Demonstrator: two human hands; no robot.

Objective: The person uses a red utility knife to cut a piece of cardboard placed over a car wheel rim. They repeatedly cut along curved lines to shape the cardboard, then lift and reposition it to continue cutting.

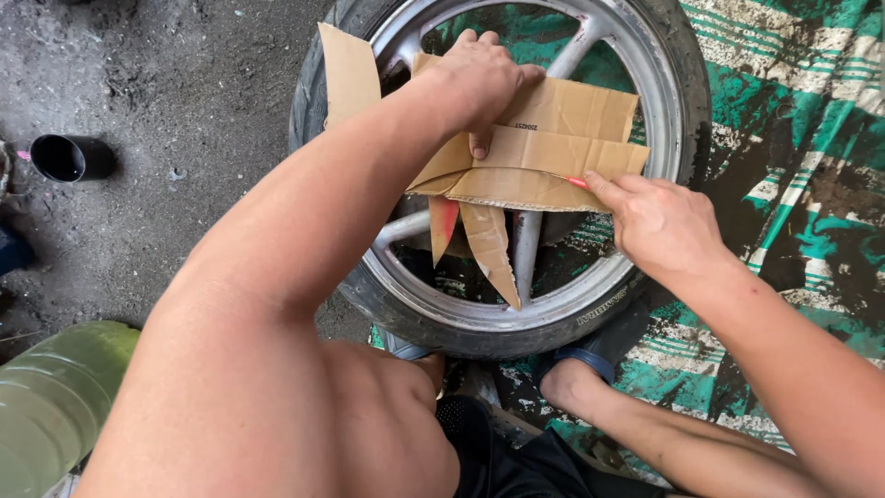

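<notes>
A wheel (502,304) with silver spokes and a black tyre stands upright on the dirty floor (175,212), held between your feet, beside a green-striped mat (811,138). Folded cardboard pieces (553,152) lie tucked across its spokes, one corner stained red. Your left hand (479,78) presses down on the cardboard, fingers curled over its top edge, thumb underneath. Your right hand (659,226) pinches the cardboard's right corner between thumb and forefinger. A black cup (69,157) lies well apart, left.
</notes>
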